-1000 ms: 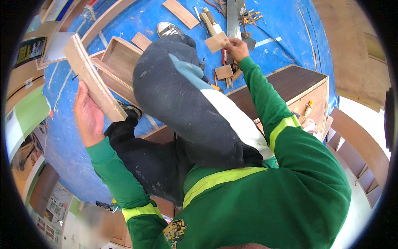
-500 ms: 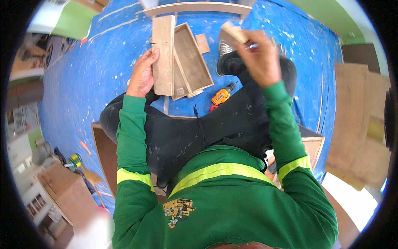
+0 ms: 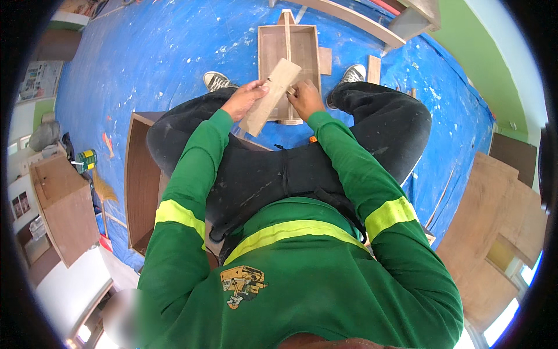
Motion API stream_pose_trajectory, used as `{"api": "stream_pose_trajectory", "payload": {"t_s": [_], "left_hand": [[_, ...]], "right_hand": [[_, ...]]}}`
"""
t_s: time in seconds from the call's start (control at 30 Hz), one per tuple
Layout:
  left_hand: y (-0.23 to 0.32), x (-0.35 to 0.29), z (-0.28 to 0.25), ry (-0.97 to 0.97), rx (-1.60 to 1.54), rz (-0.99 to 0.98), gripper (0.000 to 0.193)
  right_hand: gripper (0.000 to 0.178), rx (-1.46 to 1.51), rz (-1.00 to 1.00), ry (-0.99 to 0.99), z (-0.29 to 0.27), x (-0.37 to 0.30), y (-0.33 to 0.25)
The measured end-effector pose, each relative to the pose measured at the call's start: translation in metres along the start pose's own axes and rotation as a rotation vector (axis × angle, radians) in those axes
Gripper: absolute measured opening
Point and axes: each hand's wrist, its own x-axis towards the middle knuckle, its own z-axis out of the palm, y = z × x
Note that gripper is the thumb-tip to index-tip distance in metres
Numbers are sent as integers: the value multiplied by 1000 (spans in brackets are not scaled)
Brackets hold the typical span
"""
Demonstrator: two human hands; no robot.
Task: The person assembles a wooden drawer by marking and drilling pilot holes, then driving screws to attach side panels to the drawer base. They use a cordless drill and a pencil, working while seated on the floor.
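My left hand (image 3: 247, 100) grips a flat wooden board (image 3: 272, 96) along its left edge, thumb on its face. The board is held tilted over my lap, its upper end leaning right. My right hand (image 3: 307, 100) is closed at the board's right edge, fingertips pinched on a small tan piece (image 3: 291, 91) whose kind I cannot make out. Behind the board, a shallow wooden drawer box (image 3: 317, 52) with a lengthwise strip down its middle lies on the floor, partly covered by board and hands. A bit of the orange drill (image 3: 313, 139) shows beside my right forearm.
Blue sheeting (image 3: 174, 64) covers the floor. Loose wood pieces (image 3: 374, 70) lie near my right shoe. A long wooden plank (image 3: 343, 20) spans the far side. An open brown cabinet box (image 3: 139, 180) stands at my left, with a broom (image 3: 104, 189) beyond. Large panels (image 3: 476, 215) lie at right.
My right hand has come in from the right to the board's edge. The board has moved right and tilted. My view has turned, and most of the drill is now hidden.
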Motion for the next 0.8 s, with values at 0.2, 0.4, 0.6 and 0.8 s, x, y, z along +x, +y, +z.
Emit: {"api": "stream_pose_trajectory", "payload": {"t_s": [0.2,0.4,0.6,0.8], "left_hand": [[-13,15,20,-26,82,-25,58],[0,15,25,-108,210,-25,54],[-10,28,23,-129,305,42,52],[-19,35,19,-123,312,36,53]], "right_hand": [[29,48,71,-24,7,-14,9],[40,170,72,-27,19,-20,30],[42,78,81,-98,28,-16,47],[42,-17,211,-276,21,-14,38]]}}
